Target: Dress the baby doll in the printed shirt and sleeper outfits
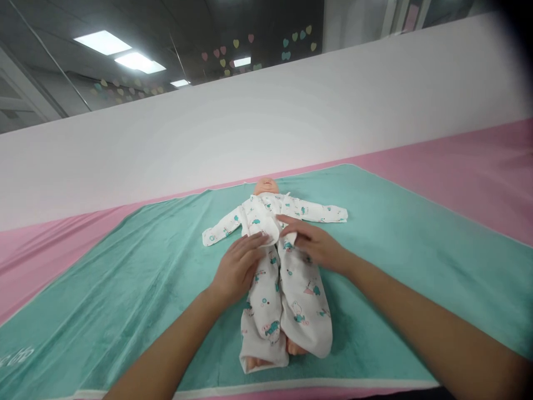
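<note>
A baby doll (pixel 266 185) lies on its back, head away from me, arms spread to both sides. It wears a white wrap top (pixel 252 208) and matching trousers (pixel 297 300), both printed with small teal and pink figures. Bare feet show at the trouser cuffs. My left hand (pixel 241 261) rests open at the doll's waist, its fingers lying flat over the top's lower edge. On the other side, my right hand (pixel 314 241) holds a turned-up corner of the top's hem, with the index finger stretched over the belly. The right thumb is mostly hidden.
Under the doll is a teal blanket (pixel 158 289) with a pale edge, wrinkled at the left. Pink fabric (pixel 478 161) shows beneath it. A low white wall (pixel 166 150) runs behind, topped by dark glass (pixel 266 22) with heart stickers.
</note>
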Demonstrator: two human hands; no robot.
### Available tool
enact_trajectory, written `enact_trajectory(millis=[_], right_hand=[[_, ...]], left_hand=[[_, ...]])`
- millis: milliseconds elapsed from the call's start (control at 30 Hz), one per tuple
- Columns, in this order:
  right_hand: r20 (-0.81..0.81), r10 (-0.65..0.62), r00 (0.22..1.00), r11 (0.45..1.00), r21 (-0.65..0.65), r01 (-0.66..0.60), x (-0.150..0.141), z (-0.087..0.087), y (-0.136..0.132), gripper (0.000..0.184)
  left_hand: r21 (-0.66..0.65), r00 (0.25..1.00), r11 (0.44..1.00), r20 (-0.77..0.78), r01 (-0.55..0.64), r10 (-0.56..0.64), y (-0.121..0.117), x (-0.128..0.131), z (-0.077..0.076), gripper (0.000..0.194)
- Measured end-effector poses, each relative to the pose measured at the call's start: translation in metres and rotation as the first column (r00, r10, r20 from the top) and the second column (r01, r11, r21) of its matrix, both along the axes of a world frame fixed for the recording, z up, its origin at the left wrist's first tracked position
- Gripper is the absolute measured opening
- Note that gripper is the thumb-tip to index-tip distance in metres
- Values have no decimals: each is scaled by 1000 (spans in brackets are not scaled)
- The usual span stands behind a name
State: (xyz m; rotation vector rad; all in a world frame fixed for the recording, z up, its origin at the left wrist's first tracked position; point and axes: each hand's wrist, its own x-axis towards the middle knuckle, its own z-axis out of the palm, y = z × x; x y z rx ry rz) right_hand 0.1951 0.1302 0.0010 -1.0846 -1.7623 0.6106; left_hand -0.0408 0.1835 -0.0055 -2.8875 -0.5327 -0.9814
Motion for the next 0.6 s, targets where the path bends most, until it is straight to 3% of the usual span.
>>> enact_trajectory(millis=[67, 167, 267, 400, 500, 600], right_hand=[[249, -14, 968, 992, 124, -18, -8, -3, -3, 33], [362, -81, 929, 977, 215, 2, -14, -2, -7, 38], [308, -116, 944, 982, 180, 62, -16, -1, -8, 42], [165, -235, 958, 970, 105, 220, -18, -11, -3, 64], [83, -385, 919, 923, 20, 385, -19, -22, 2, 69], [81, -410, 908, 910, -22, 413, -18, -25, 3, 52]], left_hand=[[5, 997, 997, -16, 82, -81, -3, 4, -1, 25], [8, 997, 998, 54, 60, -61, -7, 6, -2, 26], [0, 987, 997, 144, -77, 76, -10, 9, -1, 28], [-65, 933, 957, 212, -283, 291, -9, 11, -1, 26], [-131, 922, 939, 185, -319, 339, -5, 8, 0, 16], [-161, 935, 947, 183, -278, 305, -1, 2, 0, 12]])
